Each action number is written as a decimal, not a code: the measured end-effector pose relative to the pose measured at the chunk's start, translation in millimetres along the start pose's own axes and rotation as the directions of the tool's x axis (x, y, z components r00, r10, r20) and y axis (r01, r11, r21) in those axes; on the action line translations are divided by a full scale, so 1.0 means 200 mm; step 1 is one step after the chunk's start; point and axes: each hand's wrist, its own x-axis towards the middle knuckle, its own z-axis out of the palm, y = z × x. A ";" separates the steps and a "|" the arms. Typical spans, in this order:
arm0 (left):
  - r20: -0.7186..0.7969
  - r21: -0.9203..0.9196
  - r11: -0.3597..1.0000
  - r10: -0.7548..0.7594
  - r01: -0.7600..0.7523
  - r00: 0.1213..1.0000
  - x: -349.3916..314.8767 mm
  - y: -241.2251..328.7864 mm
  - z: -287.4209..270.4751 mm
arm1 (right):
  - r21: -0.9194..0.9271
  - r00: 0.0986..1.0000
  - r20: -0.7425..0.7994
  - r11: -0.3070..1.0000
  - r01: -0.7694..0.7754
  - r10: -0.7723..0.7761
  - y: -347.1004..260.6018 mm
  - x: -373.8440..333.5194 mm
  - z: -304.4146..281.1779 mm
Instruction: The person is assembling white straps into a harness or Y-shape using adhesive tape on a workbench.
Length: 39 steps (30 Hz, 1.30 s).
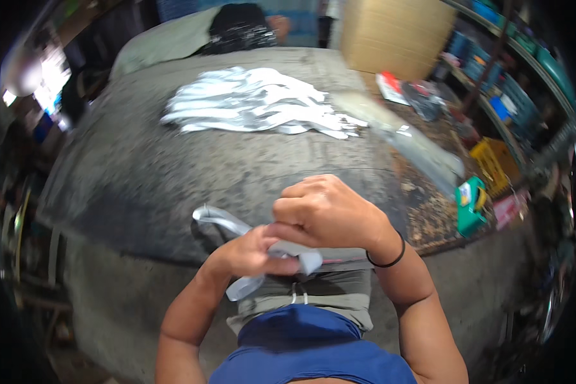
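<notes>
Close to my body, over the front edge of the table, my hands meet around a long white fabric strip (219, 216). My left hand (253, 254) pinches the strip, its fingers slightly blurred by motion. Just above and to its right is my right hand (323, 208), closed with knuckles up, gripping the strip where the two hands meet. One loop of the strip stands out past my left hand toward the table, and another part hangs below it. A short folded piece shows beneath my right hand. Further off, a pile of similar white strips (249, 105) lies spread on the table.
The dark, worn table (128, 173) fills the middle. On its right side lie a clear plastic sleeve (422, 150), a green tape dispenser (471, 206) and small packets (422, 96). A cardboard box (397, 35) and a black plastic bag (240, 29) stand at the back. Shelves line the right.
</notes>
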 end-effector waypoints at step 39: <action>-0.231 0.972 0.156 0.454 0.178 0.861 0.07 -0.56 -0.15 | -0.305 0.723 -0.167 0.662 -0.685 0.671 0.36 -1.01 0.47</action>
